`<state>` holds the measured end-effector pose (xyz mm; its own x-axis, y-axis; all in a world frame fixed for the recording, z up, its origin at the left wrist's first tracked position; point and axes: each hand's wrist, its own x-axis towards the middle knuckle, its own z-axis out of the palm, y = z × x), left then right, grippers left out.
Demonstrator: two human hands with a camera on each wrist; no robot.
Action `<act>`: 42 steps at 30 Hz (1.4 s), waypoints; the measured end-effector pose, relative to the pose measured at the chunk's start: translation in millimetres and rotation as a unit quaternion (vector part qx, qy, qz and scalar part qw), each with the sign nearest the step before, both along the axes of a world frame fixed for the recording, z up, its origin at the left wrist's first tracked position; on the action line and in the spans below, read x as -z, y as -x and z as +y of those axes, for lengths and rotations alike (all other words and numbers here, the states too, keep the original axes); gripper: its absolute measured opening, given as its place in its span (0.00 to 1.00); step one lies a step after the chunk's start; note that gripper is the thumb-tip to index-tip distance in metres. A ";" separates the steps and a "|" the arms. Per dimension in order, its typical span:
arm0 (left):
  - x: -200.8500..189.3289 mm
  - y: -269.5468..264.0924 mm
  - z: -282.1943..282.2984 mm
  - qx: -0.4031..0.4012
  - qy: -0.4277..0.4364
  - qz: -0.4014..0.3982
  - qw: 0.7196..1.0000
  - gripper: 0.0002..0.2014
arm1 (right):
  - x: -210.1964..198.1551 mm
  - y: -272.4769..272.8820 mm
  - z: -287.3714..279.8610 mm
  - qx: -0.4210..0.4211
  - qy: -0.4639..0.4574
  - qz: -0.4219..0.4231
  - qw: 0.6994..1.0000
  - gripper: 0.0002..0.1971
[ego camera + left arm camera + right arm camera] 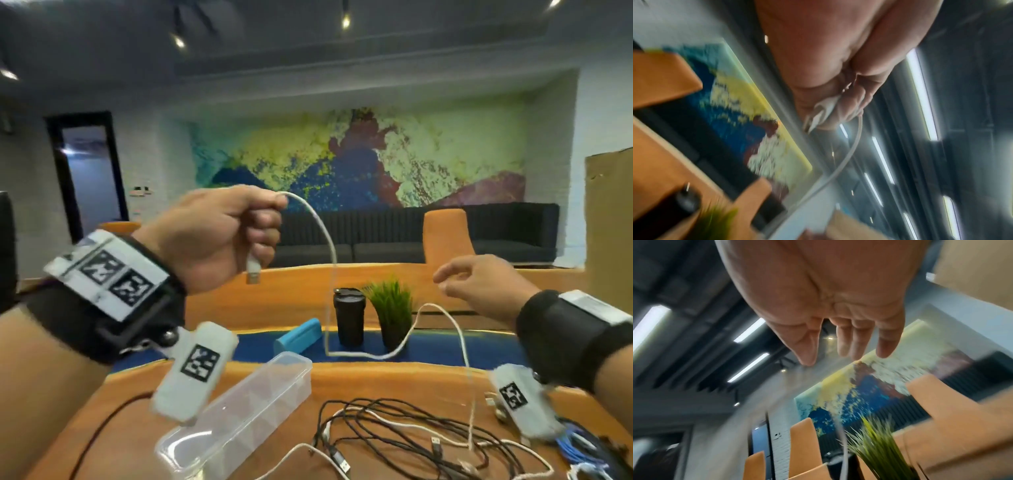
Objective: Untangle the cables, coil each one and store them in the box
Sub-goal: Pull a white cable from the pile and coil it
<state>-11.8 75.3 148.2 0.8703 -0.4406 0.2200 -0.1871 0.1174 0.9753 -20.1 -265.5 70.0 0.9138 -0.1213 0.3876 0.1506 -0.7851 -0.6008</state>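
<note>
My left hand (pixel 239 233) is raised above the table and grips a white cable (pixel 330 246) near its end, with the USB plug (pixel 252 270) hanging below the fist. In the left wrist view the fingers (pixel 851 104) curl round the same white cable (pixel 851 149). The cable loops down, across and up, then drops into a tangle of black and white cables (pixel 404 435) on the wooden table (pixel 376 380). My right hand (pixel 479 284) hovers to the right with relaxed fingers (pixel 844 344) and holds nothing. A clear plastic box (pixel 239 407) lies open at front left.
A black tumbler (pixel 349 315), a small green plant (pixel 394 311) and a teal case (pixel 298 337) stand behind the tangle. Blue cables (pixel 575 445) lie at the right edge. A thin dark cable (pixel 102 425) runs along the left of the table.
</note>
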 end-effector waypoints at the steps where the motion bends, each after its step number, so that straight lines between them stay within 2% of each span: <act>1: 5.1 20.5 -8.4 0.017 0.011 -0.032 0.999 0.08 | -8.6 8.6 12.6 -0.021 -0.015 -0.043 0.999 0.02; 2: 9.0 64.8 -46.2 0.041 -0.022 -0.016 0.999 0.09 | -17.6 19.6 26.4 -0.063 -0.058 -0.063 0.994 0.07; 3: 13.0 64.2 -50.7 0.075 -0.039 -0.028 0.996 0.10 | -25.8 30.2 39.0 -0.127 -0.132 -0.055 0.982 0.14; 4: 16.8 59.7 -57.3 0.065 -0.084 -0.017 0.994 0.10 | -32.6 38.3 50.0 -0.202 -0.207 -0.027 0.957 0.21; 5: 20.2 57.1 -62.4 0.055 -0.081 -0.020 0.995 0.10 | -38.6 46.5 59.1 -0.268 -0.268 0.013 0.925 0.26; 6: 19.6 56.2 -66.0 0.039 -0.071 -0.001 0.997 0.09 | -42.9 54.0 65.7 -0.317 -0.300 0.042 0.899 0.27; 7: 18.7 54.5 -69.6 0.047 -0.050 0.013 0.998 0.09 | -45.4 60.3 69.7 -0.343 -0.301 0.055 0.888 0.24; 10: 19.7 58.2 -76.2 0.071 -0.040 -0.011 0.997 0.09 | -48.3 68.1 70.8 -0.309 -0.285 0.036 0.907 0.17; 14: 19.7 56.0 -65.7 0.060 -0.082 -0.053 0.993 0.09 | -61.6 71.0 61.6 -0.248 -0.309 -0.075 0.915 0.12; 17: 18.3 62.2 -66.1 0.071 -0.067 -0.047 0.994 0.10 | -59.6 64.4 60.4 -0.190 -0.264 -0.142 0.935 0.09; 19: 18.0 62.8 -67.5 0.097 0.009 -0.012 0.995 0.11 | -48.0 58.9 63.4 -0.174 -0.203 -0.121 0.956 0.09; 21: 19.3 61.9 -72.5 0.086 0.083 0.005 0.993 0.12 | -33.9 61.0 69.6 -0.191 -0.057 -0.060 0.978 0.10; 22: 21.5 60.7 -75.7 0.068 0.101 -0.001 0.993 0.12 | -28.7 66.3 73.6 -0.202 0.047 -0.031 0.978 0.11; 24: 28.7 58.6 -82.6 0.012 0.071 -0.051 0.996 0.11 | -25.0 80.8 83.0 -0.212 0.243 0.001 0.947 0.13; 25: 33.3 58.8 -85.6 -0.016 0.023 -0.100 0.995 0.11 | -27.9 89.3 86.7 -0.214 0.301 -0.007 0.929 0.14; 26: 38.2 60.4 -87.6 -0.036 -0.037 -0.159 0.986 0.10 | -34.0 97.7 88.3 -0.218 0.319 -0.029 0.922 0.14; 28: 47.0 63.9 -89.0 -0.046 -0.132 -0.248 0.959 0.09 | -50.6 108.7 84.1 -0.226 0.271 -0.085 0.932 0.12; 29: 49.9 64.5 -88.3 -0.039 -0.150 -0.258 0.954 0.09 | -59.3 111.0 79.8 -0.227 0.231 -0.112 0.940 0.10; 31: 53.1 67.6 -85.6 -0.012 -0.128 -0.204 0.971 0.11 | -72.4 109.1 70.7 -0.218 0.158 -0.156 0.950 0.07; 33: 55.3 70.9 -84.0 0.039 -0.067 -0.122 0.989 0.12 | -75.7 100.2 62.4 -0.204 0.072 -0.197 0.956 0.06; 35: 54.8 79.2 -84.4 0.088 -0.014 -0.062 0.994 0.11 | -68.0 87.8 57.6 -0.174 -0.006 -0.224 0.959 0.06; 37: 50.9 84.5 -85.5 0.106 0.026 -0.038 0.993 0.15 | -51.7 78.5 59.3 -0.145 -0.059 -0.208 0.966 0.08; 39: 43.6 85.3 -84.8 0.089 0.069 -0.045 0.993 0.14 | -29.6 78.2 67.7 -0.163 -0.045 -0.134 0.977 0.10; 40: 40.7 83.5 -84.1 0.068 0.069 -0.071 0.993 0.11 | -18.3 82.2 73.8 -0.192 0.000 -0.083 0.978 0.10; 42: 38.4 77.6 -82.4 -0.007 -0.014 -0.186 0.982 0.09 | -8.2 97.8 85.0 -0.250 0.136 -0.008 0.959 0.10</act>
<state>-89.4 -7.1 109.8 0.7384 -0.4393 0.5116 -0.5320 0.0868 0.8423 -117.8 -180.4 78.2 0.8253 0.4380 0.3564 0.5562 -0.7395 -0.3792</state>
